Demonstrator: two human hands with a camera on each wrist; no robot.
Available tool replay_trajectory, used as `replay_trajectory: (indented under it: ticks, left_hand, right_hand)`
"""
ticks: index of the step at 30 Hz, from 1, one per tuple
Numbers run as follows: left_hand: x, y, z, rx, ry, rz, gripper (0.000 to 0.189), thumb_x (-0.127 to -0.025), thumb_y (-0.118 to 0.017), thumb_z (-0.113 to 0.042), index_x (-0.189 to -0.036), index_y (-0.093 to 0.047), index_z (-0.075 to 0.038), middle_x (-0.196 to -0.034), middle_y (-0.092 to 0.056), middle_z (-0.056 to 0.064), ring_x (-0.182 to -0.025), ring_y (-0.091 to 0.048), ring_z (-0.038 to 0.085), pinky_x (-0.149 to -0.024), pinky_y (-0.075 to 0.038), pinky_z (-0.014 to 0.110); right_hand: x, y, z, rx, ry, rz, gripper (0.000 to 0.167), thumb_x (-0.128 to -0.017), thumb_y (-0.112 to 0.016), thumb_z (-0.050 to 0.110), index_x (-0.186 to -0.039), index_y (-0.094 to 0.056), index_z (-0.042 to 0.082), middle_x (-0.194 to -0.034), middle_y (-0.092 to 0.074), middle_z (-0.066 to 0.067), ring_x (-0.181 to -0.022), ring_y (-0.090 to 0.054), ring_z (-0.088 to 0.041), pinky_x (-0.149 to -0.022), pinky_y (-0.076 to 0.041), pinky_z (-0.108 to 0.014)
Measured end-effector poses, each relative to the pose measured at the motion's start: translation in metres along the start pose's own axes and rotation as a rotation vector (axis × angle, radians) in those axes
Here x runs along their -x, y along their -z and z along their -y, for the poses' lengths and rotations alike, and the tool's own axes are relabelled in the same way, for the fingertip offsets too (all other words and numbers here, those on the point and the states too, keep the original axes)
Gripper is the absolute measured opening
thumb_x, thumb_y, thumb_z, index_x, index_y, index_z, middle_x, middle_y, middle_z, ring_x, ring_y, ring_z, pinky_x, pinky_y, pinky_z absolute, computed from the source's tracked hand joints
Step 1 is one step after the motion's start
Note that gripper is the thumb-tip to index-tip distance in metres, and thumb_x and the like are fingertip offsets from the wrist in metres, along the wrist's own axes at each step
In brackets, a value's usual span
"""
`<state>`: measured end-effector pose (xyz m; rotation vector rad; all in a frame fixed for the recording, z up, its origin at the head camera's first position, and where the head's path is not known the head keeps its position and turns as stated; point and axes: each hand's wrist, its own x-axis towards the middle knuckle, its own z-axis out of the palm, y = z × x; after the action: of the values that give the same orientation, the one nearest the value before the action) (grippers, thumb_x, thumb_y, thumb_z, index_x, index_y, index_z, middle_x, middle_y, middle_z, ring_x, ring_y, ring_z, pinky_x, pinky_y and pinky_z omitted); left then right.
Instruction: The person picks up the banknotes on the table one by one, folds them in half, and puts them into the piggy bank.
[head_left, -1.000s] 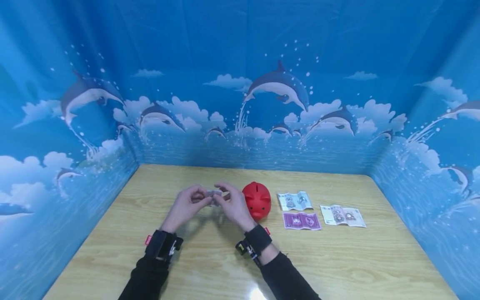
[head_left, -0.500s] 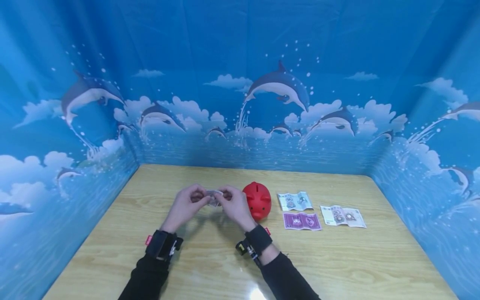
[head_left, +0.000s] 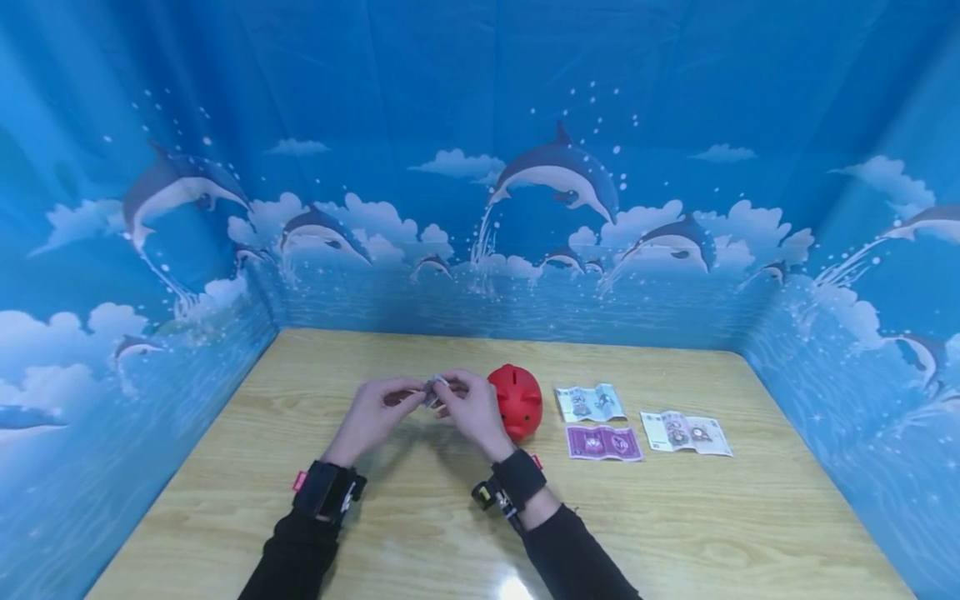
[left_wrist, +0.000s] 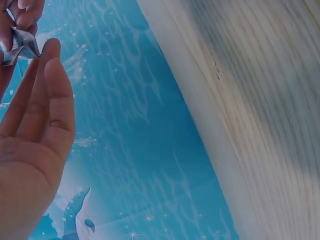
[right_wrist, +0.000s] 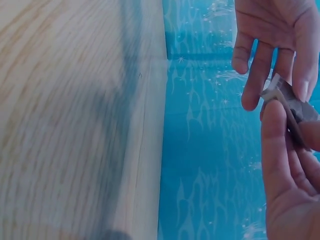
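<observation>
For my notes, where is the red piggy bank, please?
In the head view, the red piggy bank sits just right of centre, between the right hand and the purple paper banknote.

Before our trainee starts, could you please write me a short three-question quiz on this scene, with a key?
1. Count: how many notes lie on the table?
2. True or false: in the head view, the purple note lies to the right of the piggy bank.
3. Choose one: where is the folded paper?
A) On top of the piggy bank
B) Between the fingers of the left hand and right hand
C) Beside the purple note

Key: 1. Three. 2. True. 3. B.
</observation>
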<state>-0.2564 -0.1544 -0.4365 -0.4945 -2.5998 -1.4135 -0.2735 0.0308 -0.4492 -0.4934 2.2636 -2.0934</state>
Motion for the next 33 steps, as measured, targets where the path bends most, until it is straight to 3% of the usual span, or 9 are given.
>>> replay_trajectory:
  ticks: [4, 9, 18, 24, 28, 33]
  left_hand:
    - [-0.0006, 0.0013, 0.0005, -0.006, -0.001, -0.015, 0.027, -0.094, -0.066, -0.028, -0.116, -0.072, -0.014, -0.108, -0.074, 0.004, -0.094, -0.070, 0.016, -0.083, -0.058, 0.036]
    - [-0.0009, 0.0005, 0.0010, -0.011, -0.050, -0.010, 0.025, -0.094, -0.066, -0.029, -0.115, -0.073, -0.017, -0.111, -0.074, 0.002, -0.098, -0.070, 0.017, -0.083, -0.058, 0.034]
    - [-0.0018, -0.0031, -0.0009, -0.042, -0.072, 0.014, 0.025, -0.092, -0.069, -0.028, -0.114, -0.074, -0.016, -0.110, -0.074, 0.002, -0.096, -0.069, 0.016, -0.079, -0.057, 0.029]
    - [-0.0012, -0.0046, -0.0017, -0.037, -0.071, 0.023, 0.028, -0.088, -0.073, -0.027, -0.114, -0.073, -0.018, -0.104, -0.075, -0.001, -0.089, -0.068, 0.012, -0.076, -0.056, 0.028]
    - [-0.0018, -0.0052, -0.0001, -0.026, -0.073, 0.029, 0.027, -0.086, -0.075, -0.024, -0.111, -0.070, -0.018, -0.102, -0.074, -0.001, -0.090, -0.068, 0.013, -0.077, -0.056, 0.029]
    - [-0.0017, -0.0049, -0.0016, -0.005, -0.023, 0.030, 0.031, -0.085, -0.077, -0.024, -0.113, -0.065, -0.019, -0.103, -0.074, 0.000, -0.092, -0.069, 0.014, -0.078, -0.057, 0.031]
  right_hand:
    - [-0.0007, 0.0010, 0.0007, -0.065, -0.010, 0.043, 0.027, -0.097, -0.062, 0.017, -0.119, -0.067, 0.001, -0.105, -0.072, -0.018, -0.091, -0.072, -0.027, -0.074, -0.061, -0.037]
    - [-0.0008, 0.0009, 0.0009, -0.099, -0.014, 0.055, 0.028, -0.095, -0.064, 0.017, -0.120, -0.066, 0.003, -0.108, -0.071, -0.016, -0.093, -0.072, -0.025, -0.074, -0.061, -0.035]
    - [-0.0011, 0.0002, 0.0042, -0.145, -0.040, 0.032, 0.028, -0.092, -0.068, 0.011, -0.115, -0.066, -0.005, -0.102, -0.068, -0.021, -0.083, -0.073, -0.022, -0.073, -0.061, -0.039]
    - [-0.0020, 0.0009, 0.0029, -0.093, -0.041, 0.022, 0.024, -0.093, -0.067, 0.009, -0.111, -0.069, -0.005, -0.098, -0.070, -0.024, -0.079, -0.073, -0.027, -0.071, -0.061, -0.041]
    - [-0.0013, 0.0005, 0.0033, -0.040, -0.050, -0.013, 0.023, -0.091, -0.070, 0.016, -0.109, -0.070, 0.000, -0.094, -0.074, -0.019, -0.076, -0.073, -0.023, -0.068, -0.061, -0.035]
    - [-0.0010, 0.0002, 0.0038, 0.024, -0.046, -0.031, 0.021, -0.092, -0.070, 0.024, -0.101, -0.072, 0.005, -0.085, -0.074, -0.014, -0.072, -0.072, -0.017, -0.066, -0.061, -0.034]
